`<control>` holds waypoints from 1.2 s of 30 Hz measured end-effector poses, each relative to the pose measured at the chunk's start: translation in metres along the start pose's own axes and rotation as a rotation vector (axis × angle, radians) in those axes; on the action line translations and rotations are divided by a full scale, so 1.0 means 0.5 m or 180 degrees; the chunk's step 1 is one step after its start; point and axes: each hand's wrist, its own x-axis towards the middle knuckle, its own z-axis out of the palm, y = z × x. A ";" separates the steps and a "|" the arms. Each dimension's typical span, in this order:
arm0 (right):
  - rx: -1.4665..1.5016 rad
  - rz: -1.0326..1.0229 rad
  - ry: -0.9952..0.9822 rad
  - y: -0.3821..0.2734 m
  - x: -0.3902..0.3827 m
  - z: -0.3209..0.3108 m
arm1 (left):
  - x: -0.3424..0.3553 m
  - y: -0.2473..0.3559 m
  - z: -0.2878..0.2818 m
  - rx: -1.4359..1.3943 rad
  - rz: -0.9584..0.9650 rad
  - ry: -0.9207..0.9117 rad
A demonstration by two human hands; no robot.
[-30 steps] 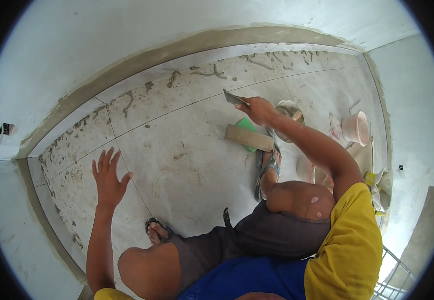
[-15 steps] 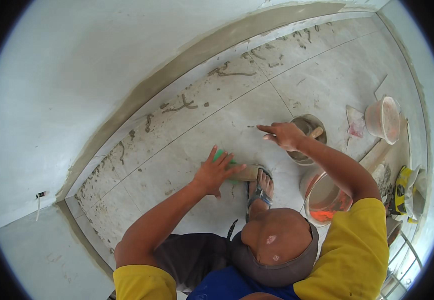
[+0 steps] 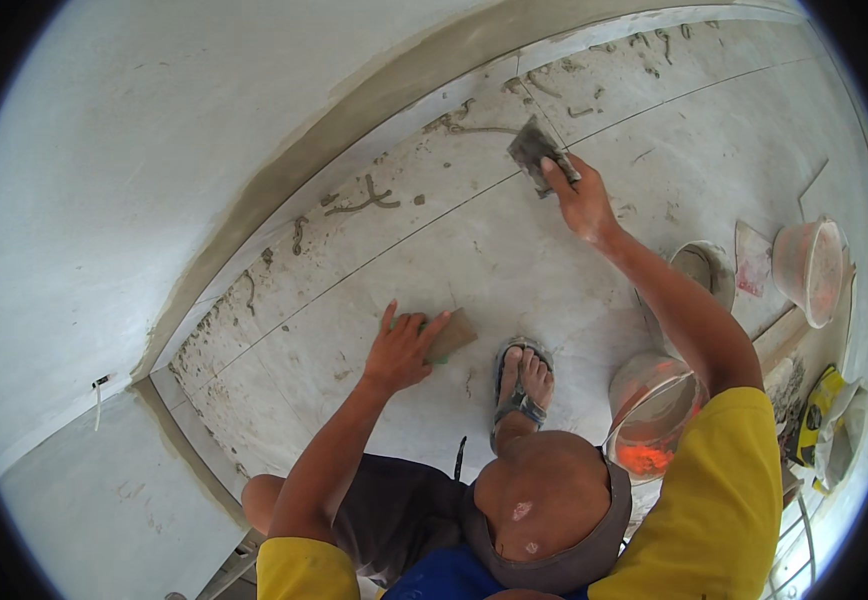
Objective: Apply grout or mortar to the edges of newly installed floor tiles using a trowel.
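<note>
Two bare hands at work over a pale grey tile floor (image 3: 554, 270), taking the view as a dial with 12 straight ahead. The right hand (image 3: 586, 205) is up around 2 o'clock, thumb flat on a dark grey, smeared, rectangular flat blade (image 3: 531, 150), pinching it against the fingers. That blade sits at 1 o'clock, tilted, its edge next to a thin dark tile joint (image 3: 419, 237). Can't tell if it's touching the tile.

The left hand (image 3: 396, 352) is just off centre toward 7, index poking out a little, the other fingers bent close together, thumb along a flat brown rectangular block (image 3: 457, 335) with a sliver of green at its lower edge. Fingertips are partly hidden, so can't tell how firmly it's gripped.

Room-wise, there's a decent stretch of tile between the hands, and a gap from the block's right edge to the sandalled foot (image 3: 529, 375) near 5. Tighter on the other side: the right forearm passes over a round grey bucket (image 3: 722, 265) at 3, with a translucent orange-stained bucket (image 3: 626, 385) at 4. A brown mortar band (image 3: 434, 65) edges the wall from 10 to 12.
</note>
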 end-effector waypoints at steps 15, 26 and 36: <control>0.1981 0.0490 0.0174 -0.150 0.007 0.515 | -0.279 -0.239 0.033 -0.0444 -0.3799 -0.0397; 0.1857 0.0423 0.1131 -0.183 0.089 0.519 | -0.388 -0.139 -0.344 -0.2772 -0.2887 -0.0143; 0.1561 0.0202 0.1350 -0.216 0.061 0.538 | -0.375 0.005 -0.497 -0.1400 -0.2149 -0.0328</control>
